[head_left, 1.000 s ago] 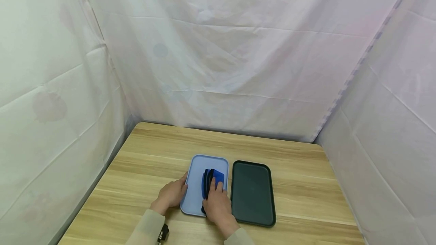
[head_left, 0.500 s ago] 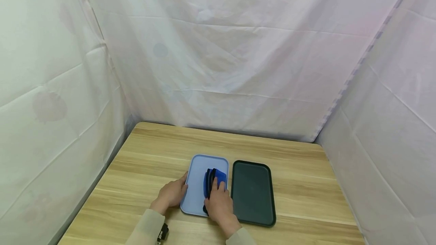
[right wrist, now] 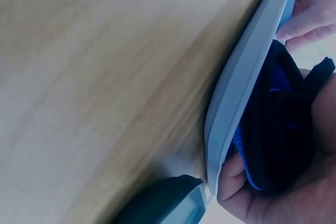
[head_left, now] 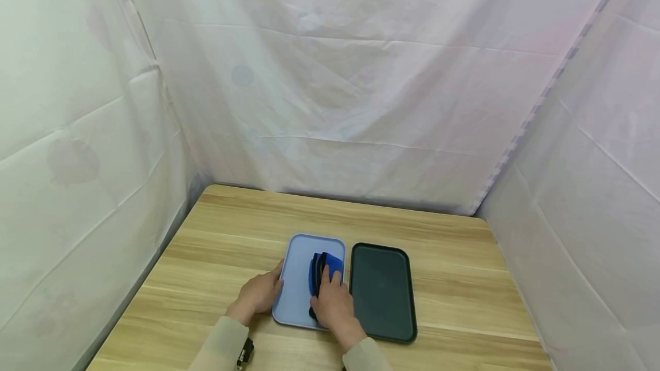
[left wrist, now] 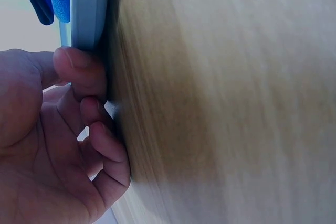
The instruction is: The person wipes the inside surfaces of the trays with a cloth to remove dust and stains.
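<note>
Gripping the blue pad [head_left: 317, 276] in the bent fingers of the right hand [head_left: 332, 302], on the light blue tray [head_left: 295, 296], along its right edge. Holding that tray by its left edge with thumb and curled fingers of the left hand [head_left: 260, 292]. Hemmed in just to the right by a dark green tray [head_left: 382, 291], covered at its near left corner by the right wrist [head_left: 350, 332]. Walled in past the table's [head_left: 242, 216] far and side edges by pale curtains [head_left: 330, 90].
</note>
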A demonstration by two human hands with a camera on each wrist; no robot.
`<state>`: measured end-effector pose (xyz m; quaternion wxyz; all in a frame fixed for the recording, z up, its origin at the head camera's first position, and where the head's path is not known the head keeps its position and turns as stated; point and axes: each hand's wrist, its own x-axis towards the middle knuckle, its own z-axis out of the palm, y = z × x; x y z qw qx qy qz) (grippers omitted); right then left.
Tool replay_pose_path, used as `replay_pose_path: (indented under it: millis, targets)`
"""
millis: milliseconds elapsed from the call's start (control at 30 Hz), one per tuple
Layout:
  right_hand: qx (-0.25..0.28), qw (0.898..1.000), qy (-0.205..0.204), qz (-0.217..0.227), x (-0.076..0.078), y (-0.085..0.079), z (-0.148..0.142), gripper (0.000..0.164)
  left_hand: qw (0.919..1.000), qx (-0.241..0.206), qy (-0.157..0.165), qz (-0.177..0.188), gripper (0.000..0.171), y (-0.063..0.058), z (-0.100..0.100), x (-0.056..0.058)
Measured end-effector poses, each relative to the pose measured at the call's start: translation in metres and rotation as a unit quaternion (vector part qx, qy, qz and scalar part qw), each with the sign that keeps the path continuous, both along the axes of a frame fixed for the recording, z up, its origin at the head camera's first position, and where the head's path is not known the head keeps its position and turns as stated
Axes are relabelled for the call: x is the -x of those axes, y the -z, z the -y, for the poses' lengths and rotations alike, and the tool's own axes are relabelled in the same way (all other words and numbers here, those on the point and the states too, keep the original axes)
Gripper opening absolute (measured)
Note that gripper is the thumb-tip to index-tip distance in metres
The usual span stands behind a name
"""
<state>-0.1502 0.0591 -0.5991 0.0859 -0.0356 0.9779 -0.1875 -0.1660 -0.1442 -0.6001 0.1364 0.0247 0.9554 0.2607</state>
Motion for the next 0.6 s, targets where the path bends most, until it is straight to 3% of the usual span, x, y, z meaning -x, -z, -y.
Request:
replay_pose_path:
  millis: [600]
  targets:
    - [-0.008, 1.000, -0.003, 0.013, 0.019, -0.003, -0.002, 0.081, 1.0000, -0.001, -0.002, -0.003, 0.054, -0.002, 0.000, -0.002]
